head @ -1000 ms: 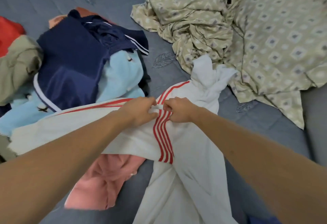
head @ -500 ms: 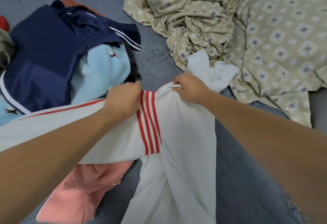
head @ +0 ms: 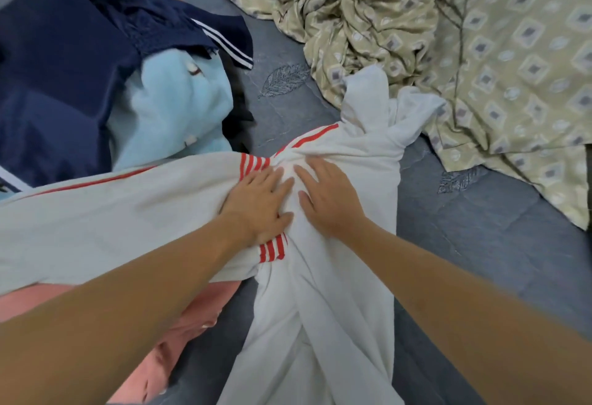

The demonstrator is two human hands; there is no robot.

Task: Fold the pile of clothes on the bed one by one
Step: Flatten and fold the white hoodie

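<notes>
Two hands lie flat, side by side, at the middle of the head view, fingers straight and spread, pressing down on a white shirt point(head: 333, 308) with red stripes. The left hand point(head: 259, 203) covers part of the striped band, red bars showing just above its fingertips and again below its wrist; the right hand point(head: 330, 199) rests on plain white cloth just beside it, thumbs nearly touching. Neither hand grips anything. The shirt stretches from the left edge of the frame across the centre and down to the bottom edge, with a bunched white end sticking up toward the upper right of centre. It lies on a grey-blue bed point(head: 480, 222) stitched with leaf shapes. Under the shirt at the lower left sits a pink garment point(head: 179, 334). At the upper left is the pile: a navy garment point(head: 61, 84) with white stripes at its hem and a light blue garment point(head: 179, 106) just beside it, both touching the shirt's upper edge. A crumpled beige sheet point(head: 448, 36) with a diamond print fills the upper right, touching the shirt's bunched end.
</notes>
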